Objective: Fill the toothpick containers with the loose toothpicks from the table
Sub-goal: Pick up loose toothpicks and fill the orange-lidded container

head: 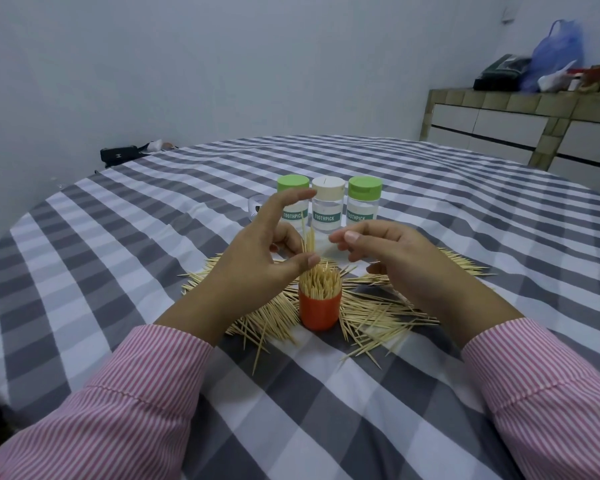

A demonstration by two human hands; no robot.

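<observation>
An orange container stands open on the checked tablecloth, packed with upright toothpicks. Just above it, my left hand grips a small upright bundle of toothpicks between thumb and lower fingers, with the index finger raised. My right hand hovers to the right of the bundle with loosely curled fingers and holds nothing. Loose toothpicks lie scattered all around the orange container. Behind stand three capped clear containers labelled TOOTHPICK: green lid, beige lid, green lid.
A small clear piece lies left of the capped containers. A black bag sits past the table's far left edge. A tiled cabinet with bags on top stands at the back right. The table is round.
</observation>
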